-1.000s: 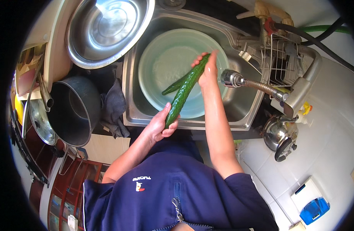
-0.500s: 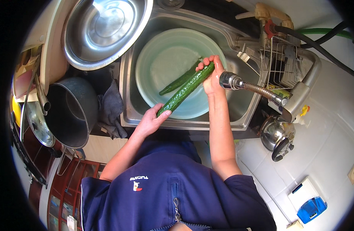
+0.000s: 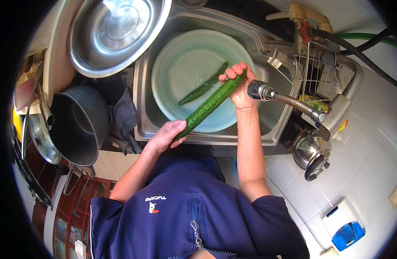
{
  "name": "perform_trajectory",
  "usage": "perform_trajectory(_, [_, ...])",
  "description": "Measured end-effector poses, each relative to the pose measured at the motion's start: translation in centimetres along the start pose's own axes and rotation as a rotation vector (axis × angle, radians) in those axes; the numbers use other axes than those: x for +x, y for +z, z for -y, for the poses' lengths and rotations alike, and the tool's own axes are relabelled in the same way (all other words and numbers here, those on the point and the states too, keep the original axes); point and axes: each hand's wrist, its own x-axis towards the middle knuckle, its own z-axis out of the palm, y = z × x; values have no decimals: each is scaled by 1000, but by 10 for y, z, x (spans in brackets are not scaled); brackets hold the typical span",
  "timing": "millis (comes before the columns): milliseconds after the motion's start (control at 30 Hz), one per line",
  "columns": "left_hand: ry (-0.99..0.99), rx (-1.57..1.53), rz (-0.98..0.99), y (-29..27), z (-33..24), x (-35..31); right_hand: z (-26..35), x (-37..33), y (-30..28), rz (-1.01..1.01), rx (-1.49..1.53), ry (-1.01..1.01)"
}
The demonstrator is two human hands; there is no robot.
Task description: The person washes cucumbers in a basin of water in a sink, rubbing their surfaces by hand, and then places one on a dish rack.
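Observation:
A long green cucumber (image 3: 213, 102) slants across the near right part of a pale green basin (image 3: 161, 56). My left hand (image 3: 167, 135) is wrapped round its lower end, near the front rim of the sink. Round the upper end curl the fingers of my right hand (image 3: 243, 88), palm up, and the skin looks wet. Another cucumber (image 3: 202, 90) lies in the water in the basin, behind the held one. The faucet head (image 3: 259, 90), on a flexible metal neck, is right beside my right wrist.
The basin stands in a steel sink (image 3: 140, 108). A steel bowl (image 3: 116, 71) is at the upper left, above a dark pot (image 3: 79, 129) and a grey cloth (image 3: 124, 118). To the right are a wire rack (image 3: 313, 82) and a shiny kettle (image 3: 308, 149).
The held cucumber has shifted slightly to the right and is turned a little. My left hand's grip has changed, with its fingers now showing below the cucumber's end.

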Motion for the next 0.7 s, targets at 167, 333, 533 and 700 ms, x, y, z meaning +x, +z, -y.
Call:
perform_trajectory(167, [292,660,-345,-4,3,9,6,7,-4,-104,-204,41])
perform_trajectory(333, [-44,280,-59,11,-21,3,10,6,-16,25,31,105])
perform_trajectory(533, [-301,-251,258,26,-8,13,2,0,-1,386,489,111])
perform_trajectory(700, [17,-280,98,34,-6,13,5,9,-7,146,412,22])
